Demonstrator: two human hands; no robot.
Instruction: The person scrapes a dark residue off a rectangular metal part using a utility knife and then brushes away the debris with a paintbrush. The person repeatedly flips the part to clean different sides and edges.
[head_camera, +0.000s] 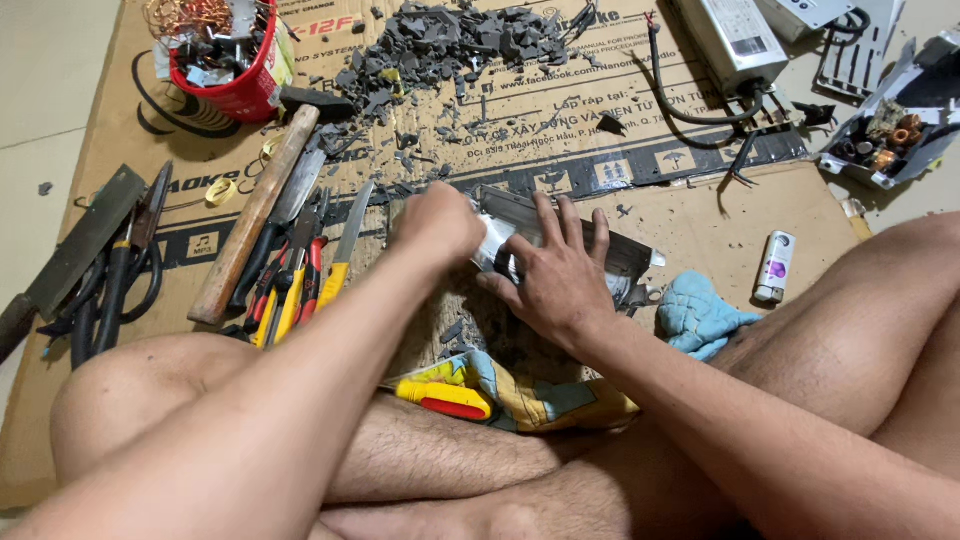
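I sit cross-legged on a sheet of brown cardboard (700, 215). Both hands are on a long grey metal box (520, 215), an electronic unit lying flat in front of my legs. My left hand (440, 222) is closed on its left end. My right hand (555, 275) presses down flat on its middle, fingers spread over the top. What lies under the palms is hidden. A wooden-handled hammer (255, 215) lies to the left, beside a knife (350, 235) and red and yellow handled pliers (290, 290).
A heap of dark grey broken fragments (450, 45) lies ahead. A red tub (235, 60) of scrap and copper wire stands far left. Another silver unit (730, 40) with a black cable is far right. Blue cloth (700, 315), lighter (774, 265), red-yellow screwdriver (445, 397) lie close.
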